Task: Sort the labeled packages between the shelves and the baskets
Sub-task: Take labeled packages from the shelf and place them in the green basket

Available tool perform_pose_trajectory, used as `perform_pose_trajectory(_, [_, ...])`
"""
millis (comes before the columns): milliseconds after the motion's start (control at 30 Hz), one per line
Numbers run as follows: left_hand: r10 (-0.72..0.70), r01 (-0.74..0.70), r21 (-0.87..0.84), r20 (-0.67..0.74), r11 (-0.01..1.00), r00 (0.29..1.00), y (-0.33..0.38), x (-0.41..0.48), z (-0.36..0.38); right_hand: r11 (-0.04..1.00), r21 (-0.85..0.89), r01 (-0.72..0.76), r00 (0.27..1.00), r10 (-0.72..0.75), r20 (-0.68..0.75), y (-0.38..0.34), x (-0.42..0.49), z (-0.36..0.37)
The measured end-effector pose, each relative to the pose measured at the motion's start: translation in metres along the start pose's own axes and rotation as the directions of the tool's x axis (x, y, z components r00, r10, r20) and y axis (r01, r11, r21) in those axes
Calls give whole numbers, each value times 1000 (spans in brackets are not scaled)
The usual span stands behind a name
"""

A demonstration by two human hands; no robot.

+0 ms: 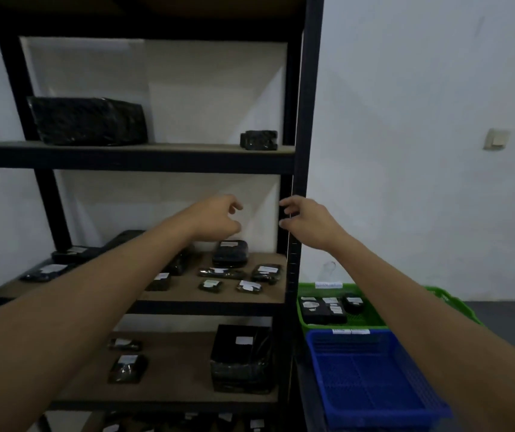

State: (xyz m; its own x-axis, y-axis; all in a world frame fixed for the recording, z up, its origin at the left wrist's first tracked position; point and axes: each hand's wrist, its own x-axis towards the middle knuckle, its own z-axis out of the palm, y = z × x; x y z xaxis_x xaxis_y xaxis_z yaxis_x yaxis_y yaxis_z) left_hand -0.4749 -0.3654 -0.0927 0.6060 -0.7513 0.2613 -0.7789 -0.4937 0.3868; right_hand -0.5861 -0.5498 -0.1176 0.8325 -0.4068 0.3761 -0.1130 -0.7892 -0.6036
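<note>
Both forearms reach from the near edge toward the shelving. Left hand point(215, 218) hovers above the middle shelf point(187, 289), over the labeled packages point(229, 252) lying there; its grip is slack, fingers half curled, holding nothing. Right hand point(304, 219), likewise empty and loosely curled, hangs in front of the right upright point(312, 88). Green basket point(368, 321), holding several packages, and blue basket point(374, 385) sit low on the right. Judged risks: knuckles striking the upright; a descending hand sweeping crowded small packages off the shelf's near edge; dim light causing a misread label, hence a wrong basket.
</note>
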Motion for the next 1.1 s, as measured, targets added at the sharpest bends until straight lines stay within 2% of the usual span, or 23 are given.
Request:
perform_pose_trajectory(333, [28,-22,58,-106,998,994,-3,22,-69,996,18,87,994,-86,-70,-67,49,-3])
perform_pose_trajectory(600, [73,-75,5,-260,997,963,-8,79,-92,980,-71,186,947,-198,-254,-78,119,-17])
perform_pose_trajectory(733, [55,-65,-22,-304,998,951,-16,115,-89,990,-78,114,964,-129,-234,-70,165,-20])
perform_pose_trajectory(933, [57,-69,-27,-311,997,949,-31,165,-75,974,-223,-47,990,16,-139,-50,214,-15])
perform_pose_trajectory(1033, [47,-79,-94,-303,992,952,-35,191,-71,977,-167,-135,987,119,-105,-47,228,-16])
perform_pose_trajectory(1100, [34,-76,-150,-263,986,964,-36,207,-72,976,-155,-154,984,137,-112,-45,235,-16])
